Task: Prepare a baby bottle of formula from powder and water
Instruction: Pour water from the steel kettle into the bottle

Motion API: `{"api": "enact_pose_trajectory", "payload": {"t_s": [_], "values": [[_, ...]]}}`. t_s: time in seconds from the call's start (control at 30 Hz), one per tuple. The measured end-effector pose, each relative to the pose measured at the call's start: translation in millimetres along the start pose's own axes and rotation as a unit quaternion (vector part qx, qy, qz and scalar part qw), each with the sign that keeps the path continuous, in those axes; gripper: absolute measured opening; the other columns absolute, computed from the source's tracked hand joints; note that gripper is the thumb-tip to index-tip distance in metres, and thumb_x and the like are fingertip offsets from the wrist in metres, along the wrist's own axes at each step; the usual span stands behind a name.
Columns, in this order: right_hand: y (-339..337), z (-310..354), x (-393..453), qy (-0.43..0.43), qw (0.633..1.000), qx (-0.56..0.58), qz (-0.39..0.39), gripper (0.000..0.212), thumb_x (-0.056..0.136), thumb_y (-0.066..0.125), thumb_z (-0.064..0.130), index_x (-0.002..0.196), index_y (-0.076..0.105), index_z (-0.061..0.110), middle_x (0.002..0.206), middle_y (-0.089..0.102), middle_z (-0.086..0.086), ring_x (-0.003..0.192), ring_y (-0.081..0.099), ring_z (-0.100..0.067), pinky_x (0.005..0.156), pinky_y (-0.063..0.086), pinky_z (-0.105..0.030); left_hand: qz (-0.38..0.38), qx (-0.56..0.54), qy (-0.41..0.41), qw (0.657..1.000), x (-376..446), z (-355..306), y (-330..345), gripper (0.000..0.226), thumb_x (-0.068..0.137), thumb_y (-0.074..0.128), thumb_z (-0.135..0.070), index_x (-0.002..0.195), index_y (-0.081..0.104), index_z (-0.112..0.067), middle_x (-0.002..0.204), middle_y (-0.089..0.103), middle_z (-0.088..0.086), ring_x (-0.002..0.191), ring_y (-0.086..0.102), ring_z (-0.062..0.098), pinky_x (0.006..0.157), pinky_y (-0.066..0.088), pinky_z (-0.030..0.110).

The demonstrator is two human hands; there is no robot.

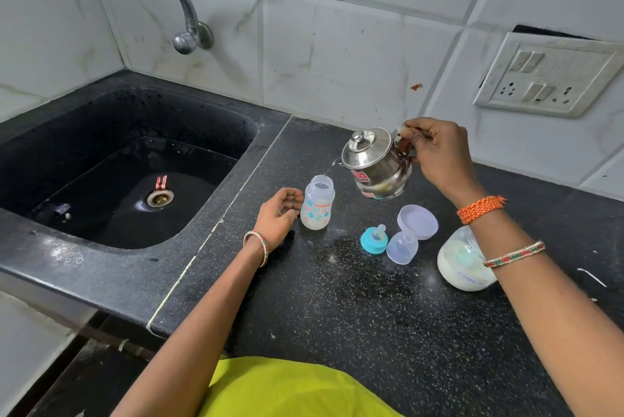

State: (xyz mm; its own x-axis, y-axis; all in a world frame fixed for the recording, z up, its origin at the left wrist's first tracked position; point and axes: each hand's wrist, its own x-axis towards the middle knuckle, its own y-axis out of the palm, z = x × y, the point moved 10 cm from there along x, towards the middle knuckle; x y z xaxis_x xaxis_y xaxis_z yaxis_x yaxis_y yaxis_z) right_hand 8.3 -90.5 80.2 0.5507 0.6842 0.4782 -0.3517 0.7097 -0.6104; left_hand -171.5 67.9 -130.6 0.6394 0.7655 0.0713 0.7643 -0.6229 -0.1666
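Note:
An open clear baby bottle (317,204) with printed marks stands upright on the black counter (337,298). My right hand (439,153) grips the handle of a small steel kettle (374,163), tilted left, and a thin stream of water runs from its spout into the bottle's mouth. My left hand (280,214) rests just left of the bottle with its fingers loosely curled, holding nothing. A blue ring with teat (373,239), a clear dome cap (401,248) and a round lid (418,221) lie to the right. The open formula jar (462,264) sits partly behind my right forearm.
A black sink (118,173) with a drain fills the left, with a steel tap (169,5) on the tiled wall above it. A switch and socket plate (547,75) is on the right wall. The counter's front edge is near my body.

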Motion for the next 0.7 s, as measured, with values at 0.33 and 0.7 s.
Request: {"api": "enact_pose_trajectory", "payload": {"t_s": [0.33,0.7], "values": [[0.3,-4.7,3.1,0.000,1.000,-0.004,-0.005,0.027,0.090,0.062,0.020,0.112,0.068,0.004,0.104,0.072,-0.013,0.097,0.067,-0.023,0.084,0.057,-0.047,0.003,0.010,0.000,1.000,-0.1,0.3,0.0,0.041,0.077,0.043,0.015,0.110,0.056,-0.006,0.106,0.064,0.009,0.094,0.062,0.016,0.089,0.051,0.028],[0.8,-6.4,4.3,-0.002,1.000,0.000,-0.002,0.027,0.091,0.061,0.020,0.111,0.068,0.004,0.104,0.072,-0.013,0.097,0.068,-0.024,0.085,0.057,-0.047,0.001,0.013,-0.003,1.000,-1.4,-0.6,-0.4,0.040,0.078,0.044,0.013,0.111,0.056,-0.007,0.105,0.064,0.008,0.095,0.062,0.016,0.089,0.051,0.029]]}}
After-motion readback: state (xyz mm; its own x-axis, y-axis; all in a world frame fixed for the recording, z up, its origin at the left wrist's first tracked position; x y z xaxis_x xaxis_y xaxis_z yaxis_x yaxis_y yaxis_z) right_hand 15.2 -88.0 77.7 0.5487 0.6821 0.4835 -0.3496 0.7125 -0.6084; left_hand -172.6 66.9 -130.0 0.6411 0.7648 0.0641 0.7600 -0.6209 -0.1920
